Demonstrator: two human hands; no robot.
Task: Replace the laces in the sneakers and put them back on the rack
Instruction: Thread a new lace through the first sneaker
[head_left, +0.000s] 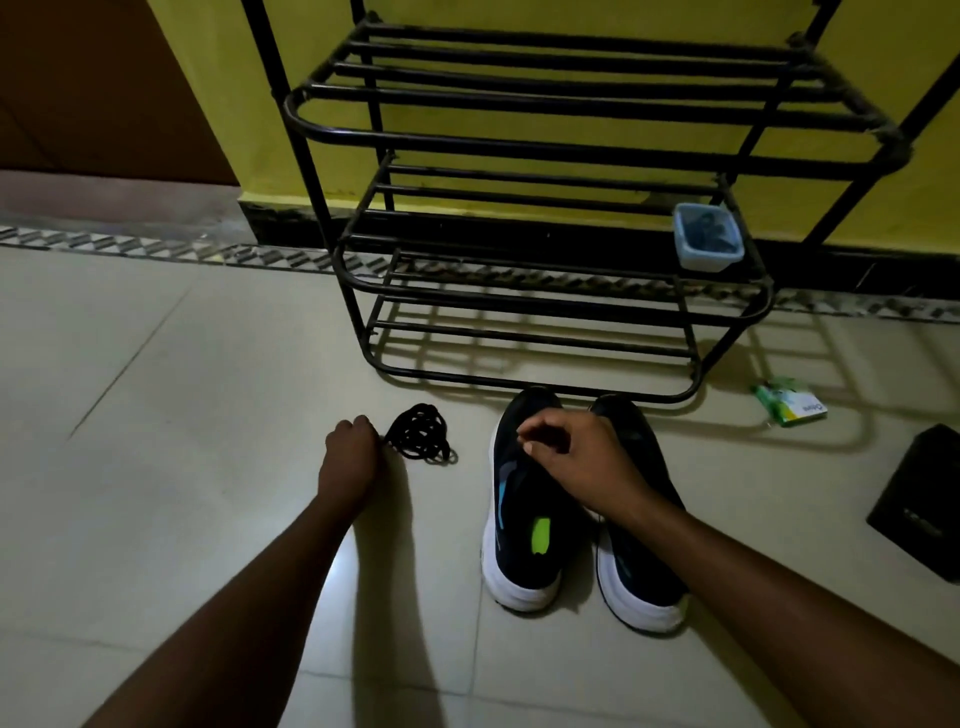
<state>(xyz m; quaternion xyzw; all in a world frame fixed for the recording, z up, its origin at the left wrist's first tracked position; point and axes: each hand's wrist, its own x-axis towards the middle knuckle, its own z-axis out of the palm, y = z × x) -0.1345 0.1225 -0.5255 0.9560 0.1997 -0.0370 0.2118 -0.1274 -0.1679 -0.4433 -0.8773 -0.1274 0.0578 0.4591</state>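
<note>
Two dark sneakers with white soles stand side by side on the floor, toes toward the rack: the left sneaker (524, 530) and the right sneaker (641, 571). A bundle of black lace (422, 434) lies on the tiles to their left. My left hand (349, 457) rests on the floor with curled fingers, and the lace's end runs into it. My right hand (571, 457) is over the front of the left sneaker, thumb and forefinger pinched at its upper; it is too dark to see exactly what they hold. The black metal rack (545, 306) stands just behind the sneakers.
A small blue-rimmed plastic box (707, 236) with dark contents sits on the rack's middle shelf at the right. A green and white packet (789, 402) lies on the floor to the right. A black object (924, 504) lies at the far right edge. A yellow wall backs the rack.
</note>
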